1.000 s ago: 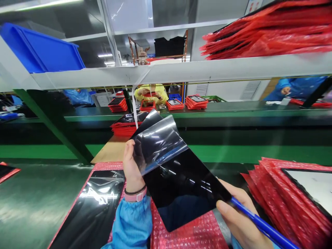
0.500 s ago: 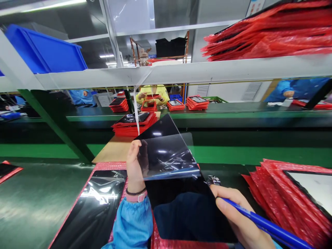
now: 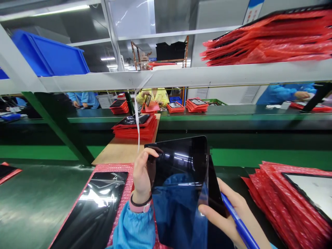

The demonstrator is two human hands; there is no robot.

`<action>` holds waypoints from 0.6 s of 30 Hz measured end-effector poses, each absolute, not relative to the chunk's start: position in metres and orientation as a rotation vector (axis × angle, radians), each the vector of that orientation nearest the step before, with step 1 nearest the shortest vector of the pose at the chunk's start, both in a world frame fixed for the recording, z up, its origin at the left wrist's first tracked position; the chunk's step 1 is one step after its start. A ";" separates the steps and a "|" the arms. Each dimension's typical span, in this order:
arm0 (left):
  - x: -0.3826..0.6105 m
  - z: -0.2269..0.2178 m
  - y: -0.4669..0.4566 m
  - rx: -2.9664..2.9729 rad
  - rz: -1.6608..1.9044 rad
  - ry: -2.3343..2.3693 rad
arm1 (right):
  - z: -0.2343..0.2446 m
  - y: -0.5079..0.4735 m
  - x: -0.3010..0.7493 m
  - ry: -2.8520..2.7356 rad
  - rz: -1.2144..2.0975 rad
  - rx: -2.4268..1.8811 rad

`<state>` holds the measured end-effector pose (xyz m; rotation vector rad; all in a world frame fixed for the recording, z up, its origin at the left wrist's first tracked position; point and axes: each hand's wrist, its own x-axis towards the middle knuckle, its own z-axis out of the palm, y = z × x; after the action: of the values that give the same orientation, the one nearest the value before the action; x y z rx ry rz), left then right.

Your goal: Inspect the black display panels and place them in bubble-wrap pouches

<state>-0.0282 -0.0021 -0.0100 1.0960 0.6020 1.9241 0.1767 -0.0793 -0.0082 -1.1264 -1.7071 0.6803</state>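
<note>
A glossy black tablet screen (image 3: pixel 216 193) is held up in front of me, tilted. A clear film (image 3: pixel 178 162) covers much of its face, and its right border runs down the panel short of the screen's edge. My left hand (image 3: pixel 143 173) is closed at the upper left corner, fingers curled over the film; whether it also grips the screen is unclear. My right hand (image 3: pixel 233 211) grips the screen's right side, thumb on the front. A blue pen (image 3: pixel 240 223) is tucked in that same hand. Another black screen (image 3: pixel 95 204) lies to the left on pink bubble wrap (image 3: pixel 127 186).
At right are red bubble bags (image 3: pixel 280 204) with a white-faced panel (image 3: pixel 311 190) on top. Ahead, a stack of red bags (image 3: pixel 137 128) stands on a brown board (image 3: pixel 114 148). A white shelf beam (image 3: pixel 181 76) crosses above, bearing a blue bin (image 3: pixel 52 55). Co-workers sit beyond.
The film, lifted at an angle before, now lies nearer the screen's face. The screen has turned more upright. My right thumb has moved from the edge onto the front.
</note>
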 end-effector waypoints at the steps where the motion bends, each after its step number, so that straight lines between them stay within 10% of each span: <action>1: -0.028 -0.008 -0.004 1.094 1.935 0.628 | -0.011 -0.080 0.178 -1.728 0.621 -1.116; 18: -0.039 -0.022 -0.010 1.447 2.231 0.604 | -0.034 -0.085 0.170 -1.870 0.024 -0.694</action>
<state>-0.0391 -0.0099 -0.0218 1.4470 0.6042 2.2314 0.1701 -0.0847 -0.0342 -0.6937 -1.8703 0.0241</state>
